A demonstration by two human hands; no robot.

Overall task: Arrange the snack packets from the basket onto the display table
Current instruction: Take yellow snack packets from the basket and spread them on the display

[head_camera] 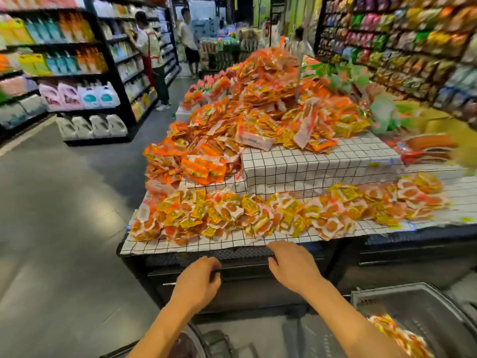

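The display table (pixel 206 242) has a white checked cloth and a raised step (pixel 309 166). Yellow and orange snack packets (pixel 258 210) lie in a band along its front, and a tall heap of orange packets (pixel 258 107) fills the upper levels. My left hand (pixel 198 280) and my right hand (pixel 291 264) hover in front of the table's dark front panel, just below the cloth edge, palms down with loosely bent fingers and nothing in them. A grey basket (pixel 423 303) sits at the lower right with a few orange packets (pixel 397 334) inside.
Shelves of detergent bottles (pixel 85 99) line the aisle on the left, where two people (pixel 165 55) stand. Racks of bagged snacks (pixel 402 42) fill the right wall. The grey floor (pixel 51 228) is open to the left of the table. A round dark object (pixel 204 344) sits below my arms.
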